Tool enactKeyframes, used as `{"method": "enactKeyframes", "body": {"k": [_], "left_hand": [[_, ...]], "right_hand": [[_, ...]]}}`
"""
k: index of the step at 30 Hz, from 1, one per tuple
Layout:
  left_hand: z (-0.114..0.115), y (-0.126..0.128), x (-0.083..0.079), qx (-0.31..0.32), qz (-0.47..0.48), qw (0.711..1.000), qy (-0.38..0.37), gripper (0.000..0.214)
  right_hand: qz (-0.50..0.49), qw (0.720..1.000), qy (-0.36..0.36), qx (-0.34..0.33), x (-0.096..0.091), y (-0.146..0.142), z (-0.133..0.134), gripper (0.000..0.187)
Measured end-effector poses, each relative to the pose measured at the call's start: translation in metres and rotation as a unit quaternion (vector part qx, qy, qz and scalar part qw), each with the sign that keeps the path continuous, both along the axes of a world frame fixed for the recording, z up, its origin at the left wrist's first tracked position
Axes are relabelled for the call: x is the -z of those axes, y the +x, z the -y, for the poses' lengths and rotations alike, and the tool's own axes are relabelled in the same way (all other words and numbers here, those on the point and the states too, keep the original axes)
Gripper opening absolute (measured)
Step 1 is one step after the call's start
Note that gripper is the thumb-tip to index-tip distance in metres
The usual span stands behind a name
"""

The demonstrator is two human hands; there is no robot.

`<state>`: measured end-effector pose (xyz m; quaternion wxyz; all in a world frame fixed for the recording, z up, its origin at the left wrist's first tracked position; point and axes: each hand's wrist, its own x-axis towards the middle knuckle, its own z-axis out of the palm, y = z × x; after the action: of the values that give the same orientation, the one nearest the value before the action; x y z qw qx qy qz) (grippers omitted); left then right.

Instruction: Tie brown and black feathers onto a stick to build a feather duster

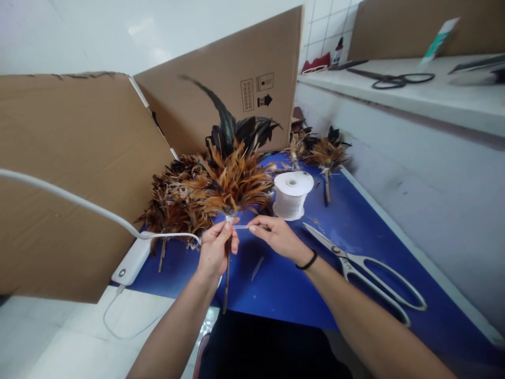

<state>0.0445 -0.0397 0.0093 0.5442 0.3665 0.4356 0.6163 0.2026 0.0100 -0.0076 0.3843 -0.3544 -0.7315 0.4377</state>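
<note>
My left hand [218,243] is closed round the thin stick of a feather duster [232,181], just under its brown and black feathers. White tape is wrapped at the base of those feathers. From there a short strip of white tape [241,227] runs sideways to my right hand [278,237], which pinches its end between thumb and fingers. Behind my right hand a spool of white tape [293,195] stands upright on the blue table [284,295]. A loose clear strip [257,268] lies on the table below the hands.
Large scissors [363,268] lie at the right, blades half apart. More feather bundles [173,195] are heaped at left, others [327,152] at back right. Cardboard panels [221,68] stand behind. A white power bank [132,260] with cables sits at the left edge. Black scissors [398,79] rest on the ledge.
</note>
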Motion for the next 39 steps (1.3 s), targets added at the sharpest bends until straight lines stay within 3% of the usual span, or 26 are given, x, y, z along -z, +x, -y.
{"method": "enactKeyframes", "body": {"k": [5,18,39], "left_hand": [[0.0,0.004,0.0,-0.015,-0.019,1.0,0.017,0.027],[-0.001,0.013,-0.012,0.003,0.079,0.997,-0.023,0.027],[-0.007,0.017,-0.001,-0.02,0.038,0.999,0.007,0.031]], "right_hand": [[-0.007,1.0,-0.006,0.003,0.0,0.001,0.001,0.023],[-0.044,0.999,-0.01,-0.002,-0.005,0.003,0.004,0.021],[-0.041,0.998,-0.047,-0.025,-0.004,0.005,0.003,0.027]]}}
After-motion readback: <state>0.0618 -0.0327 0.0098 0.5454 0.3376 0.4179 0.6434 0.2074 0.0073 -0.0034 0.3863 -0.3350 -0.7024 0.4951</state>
